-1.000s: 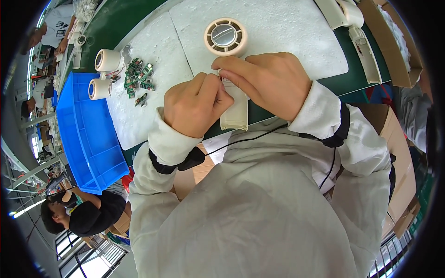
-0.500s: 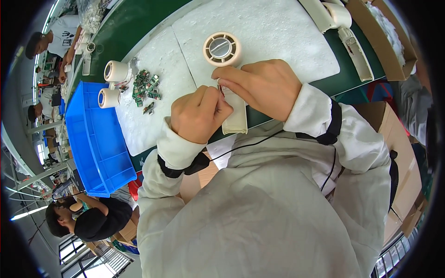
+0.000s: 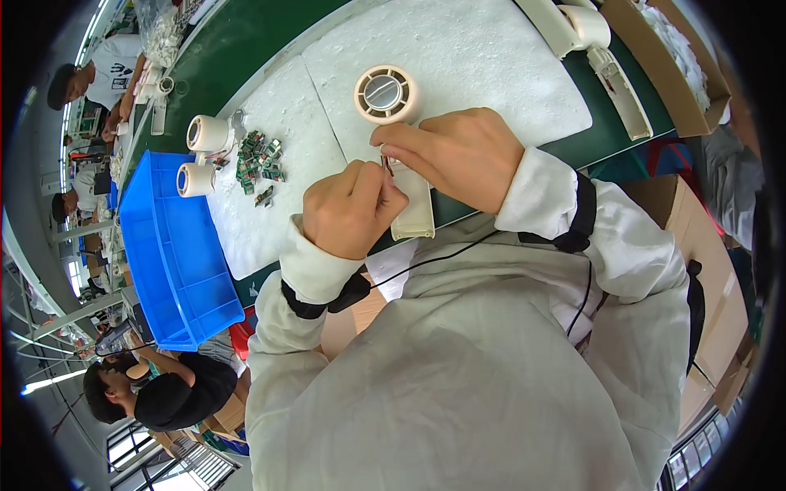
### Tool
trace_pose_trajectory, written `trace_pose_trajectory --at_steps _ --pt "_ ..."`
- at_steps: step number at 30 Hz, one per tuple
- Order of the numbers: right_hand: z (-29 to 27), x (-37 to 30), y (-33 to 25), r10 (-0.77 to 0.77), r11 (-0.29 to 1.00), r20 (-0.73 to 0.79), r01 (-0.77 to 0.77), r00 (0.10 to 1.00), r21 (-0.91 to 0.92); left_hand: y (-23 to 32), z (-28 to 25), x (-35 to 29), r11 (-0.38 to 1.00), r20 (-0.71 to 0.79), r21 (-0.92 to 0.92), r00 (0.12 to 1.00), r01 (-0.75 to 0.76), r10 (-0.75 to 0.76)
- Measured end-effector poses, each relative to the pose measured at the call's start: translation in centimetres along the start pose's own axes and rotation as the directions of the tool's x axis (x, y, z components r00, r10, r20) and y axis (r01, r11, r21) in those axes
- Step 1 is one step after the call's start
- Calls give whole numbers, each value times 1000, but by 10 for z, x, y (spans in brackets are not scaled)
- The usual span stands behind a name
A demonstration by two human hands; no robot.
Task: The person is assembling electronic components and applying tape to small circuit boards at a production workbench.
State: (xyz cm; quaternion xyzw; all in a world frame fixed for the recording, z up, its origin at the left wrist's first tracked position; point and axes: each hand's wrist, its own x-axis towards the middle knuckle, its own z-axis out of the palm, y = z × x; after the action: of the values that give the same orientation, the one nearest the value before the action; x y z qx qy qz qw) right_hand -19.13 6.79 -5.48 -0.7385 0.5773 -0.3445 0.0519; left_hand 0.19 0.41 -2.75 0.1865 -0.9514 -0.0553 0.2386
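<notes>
thin wires pinched over a cream shell

a green table (image 3: pixel 246 51) is covered across much of its top by a white sheet (image 3: pixel 508 74), crossed by a dark seam. a blue bin (image 3: pixel 196 282), divided inside, is placed beside the sheet's left edge. at the far right, a cardboard box (image 3: pixel 651 78) is seen open, with white material inside. the right hand (image 3: pixel 463 155) is bent over the work, thumb and forefinger closed on a small white piece; the left hand (image 3: pixel 348 209) is curled, its thumb and forefinger pinched on the wires. beneath both hands, at the table's near edge, a long cream shell (image 3: pixel 416 213) is partly hidden; whether it is touched cannot be told. just beyond the right hand, a round slotted head (image 3: pixel 385 94) with a silvery centre is rested on the sheet. near the bin, two cream cylinders are placed, an upper one (image 3: pixel 209 132) and a lower one (image 3: pixel 196 180). beside them green circuit boards (image 3: pixel 255 159) are heaped. between the fingertips, dark reddish thin wires (image 3: pixel 387 166) are held, topped by the small white piece (image 3: pixel 381 149).
</notes>
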Motion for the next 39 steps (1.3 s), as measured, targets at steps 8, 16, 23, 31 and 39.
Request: trace_pose_trajectory --at_steps 8,16,23,31,39 --pt "-7 3 0 8 1000 41 -9 999 21 4 -15 -4 972 49 -99 976 215 -211" --pt "-2 1 -7 3 1000 -32 -2 999 22 11 -13 -11 937 21 -138 947 320 -320" --pt "-36 11 -18 -39 998 -5 39 999 -54 -4 -9 -18 972 -83 -10 968 235 -235" --pt "-46 32 6 95 930 138 -137 986 342 -14 -32 -21 984 30 175 999 37 -43" --pt "-47 19 3 50 956 125 -83 991 281 -13 -23 -25 992 -65 116 996 -55 62"
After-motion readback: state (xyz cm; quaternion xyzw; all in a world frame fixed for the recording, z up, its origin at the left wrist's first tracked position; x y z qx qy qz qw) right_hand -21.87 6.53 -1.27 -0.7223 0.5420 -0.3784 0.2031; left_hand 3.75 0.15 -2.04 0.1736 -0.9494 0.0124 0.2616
